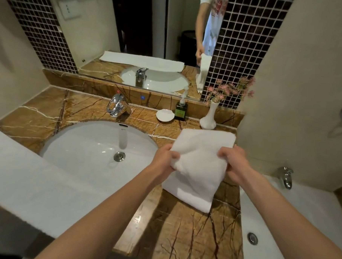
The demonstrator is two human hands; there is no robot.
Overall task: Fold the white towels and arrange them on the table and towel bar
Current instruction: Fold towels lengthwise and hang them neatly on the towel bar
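Head camera, looking down over a brown veined marble counter: both forearms reach forward, and each hand is clamped on the same folded white towel. The left hand grips the towel's left edge with curled fingers that bunch the cloth. The right hand pinches the right edge, with the fingers wrapped over the top. The towel sits to the right of the sink, over the counter strip between the sink and the bathtub. Its far end spreads flat just in front of a white vase, while its near end droops down to the marble. Whether the far end rests on the counter or is held just above it cannot be told.

A second white towel, long and unfolded, stretches across the lower left along the front of the counter and covers the near rim of the sink.

Behind the sink stands a chrome faucet. To its right are a white soap dish and a dark pump bottle. The vase holds pink flowers.

A mirror on the back wall reflects the sink, the long towel and the person's arm with the held towel. A chrome tub tap stands at the far edge of the bathtub.
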